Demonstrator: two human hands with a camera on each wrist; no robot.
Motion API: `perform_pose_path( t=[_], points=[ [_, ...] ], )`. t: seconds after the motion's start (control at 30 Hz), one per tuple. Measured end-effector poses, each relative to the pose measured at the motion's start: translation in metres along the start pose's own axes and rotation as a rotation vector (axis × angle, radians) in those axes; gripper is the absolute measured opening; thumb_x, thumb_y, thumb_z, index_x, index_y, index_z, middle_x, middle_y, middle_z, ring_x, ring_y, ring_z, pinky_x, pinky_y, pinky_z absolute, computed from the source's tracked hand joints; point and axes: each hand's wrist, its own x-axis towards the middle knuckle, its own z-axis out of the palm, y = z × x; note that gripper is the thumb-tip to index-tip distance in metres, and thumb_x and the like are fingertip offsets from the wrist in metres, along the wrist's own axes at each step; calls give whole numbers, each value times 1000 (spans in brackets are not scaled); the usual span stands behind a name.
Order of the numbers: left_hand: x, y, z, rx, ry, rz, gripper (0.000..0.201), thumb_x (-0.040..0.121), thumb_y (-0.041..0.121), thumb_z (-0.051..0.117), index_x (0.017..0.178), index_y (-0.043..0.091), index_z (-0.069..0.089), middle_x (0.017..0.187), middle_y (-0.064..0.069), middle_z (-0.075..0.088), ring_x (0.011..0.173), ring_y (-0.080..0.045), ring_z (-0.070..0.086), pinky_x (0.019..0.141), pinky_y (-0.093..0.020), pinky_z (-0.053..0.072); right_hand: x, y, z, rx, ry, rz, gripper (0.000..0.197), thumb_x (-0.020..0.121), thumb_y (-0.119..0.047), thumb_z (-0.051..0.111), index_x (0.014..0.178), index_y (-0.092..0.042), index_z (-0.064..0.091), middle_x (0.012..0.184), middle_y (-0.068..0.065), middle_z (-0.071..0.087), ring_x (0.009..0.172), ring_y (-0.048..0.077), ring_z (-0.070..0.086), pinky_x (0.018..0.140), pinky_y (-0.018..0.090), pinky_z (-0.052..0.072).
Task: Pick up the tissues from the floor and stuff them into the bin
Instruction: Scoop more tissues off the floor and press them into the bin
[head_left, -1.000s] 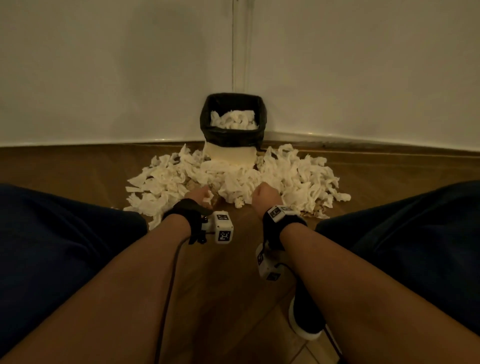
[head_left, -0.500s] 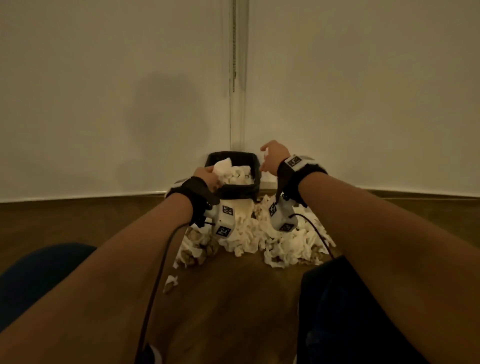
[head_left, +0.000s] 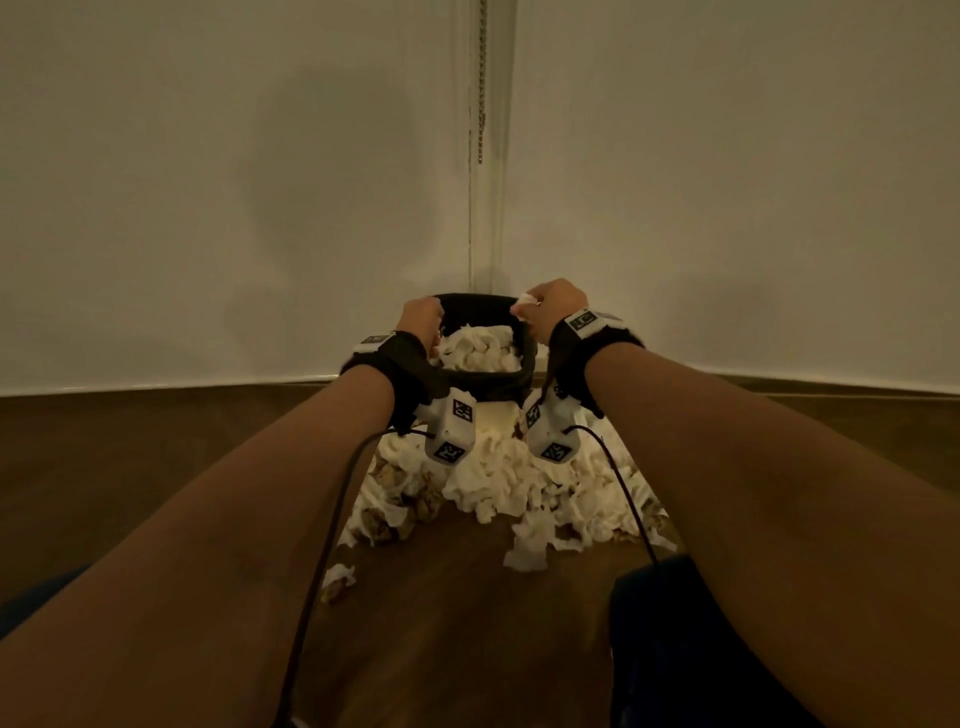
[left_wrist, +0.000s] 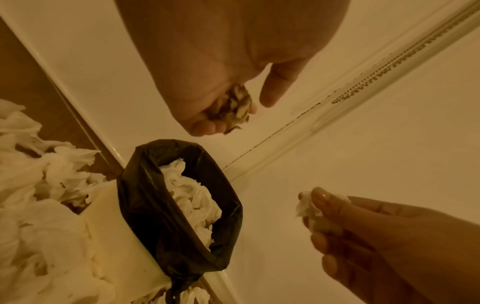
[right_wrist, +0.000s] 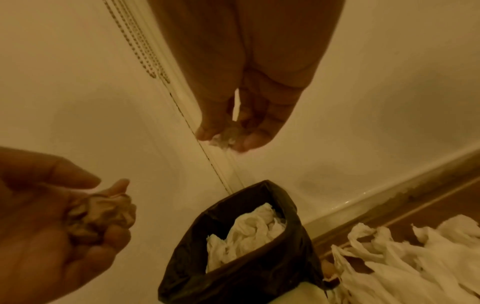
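Tissue-filled hands (head_left: 422, 318) above bin (head_left: 488, 382)

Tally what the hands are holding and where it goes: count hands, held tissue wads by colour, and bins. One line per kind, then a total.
Hands: 2, left hand and right hand
Brownish stained wad, in the left hand: 1
White wad, in the right hand: 1
Bin with black liner, tissues inside: 1
Total: 5
The floor pile is too tangled to count.
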Motion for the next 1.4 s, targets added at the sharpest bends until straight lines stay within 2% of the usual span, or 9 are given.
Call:
perform_pose_path(
  t=[0.1,0.2,0.37,0.47,0.6,0.83,1.0,1.17,1.4],
  points=[
    [18,-11,7,124,-40,-6,43,94,9,39,136,3,42,75,-1,46,67,-20,49,58,-25,41,12,1,11,-117,-32,-5,31,92,-22,57,113,-1,66,116,14,65,108,26,60,89,29,47],
    [41,-27,11,263,-7,30,39,92,12,47,131,19,52,116,-15,56,106,-34,55,87,-36,51,25,7,24,-195,-92,-9,32,92,-19,57,121,-8,62,124,11,61,114,25,57,96,29,44],
    [59,-45,22,396,16,190,30,91,17,50,118,24,61,120,-17,56,106,-32,57,94,-38,49,38,21,39,-225,-62,2,34,84,-18,68,117,-12,60,123,8,60,111,22,57,85,24,42],
    [65,-52,23,477,33,220,38,92,20,51,129,23,52,128,-16,52,110,-30,55,92,-28,46,45,19,41,-252,-135,33,42,89,-13,59,130,-10,52,135,9,52,122,24,51,98,26,39],
    [66,-57,16,482,32,179,49,93,23,50,140,19,37,139,-17,42,121,-31,48,100,-35,43,46,21,42,-308,-183,44,42,93,-9,52,135,-9,48,139,10,48,126,25,47,104,27,37],
    [53,-61,10,375,135,253,37,95,14,37,130,17,50,127,-13,56,107,-30,57,92,-38,49,27,25,40,-170,-78,57,32,92,-9,51,121,-9,62,128,9,59,116,25,57,100,28,44],
    [27,-79,-3,318,157,214,31,93,16,45,122,20,57,116,-9,63,99,-25,62,89,-35,51,-4,45,46,-113,24,116,30,94,-22,48,101,-3,70,103,12,69,95,24,65,72,23,46],
    [-4,-114,-38,340,208,142,29,93,16,44,117,19,59,110,-12,66,96,-29,63,88,-38,52,-40,40,79,-56,-89,69,37,94,-34,50,102,-3,68,100,12,70,94,26,66,88,38,53],
    [-43,-196,-85,558,227,-7,32,96,15,39,119,20,59,123,-11,59,102,-31,59,82,-34,50,-76,60,153,-13,-289,102,25,93,-24,52,76,-11,65,84,8,74,78,20,69,78,37,58]
  ],
)
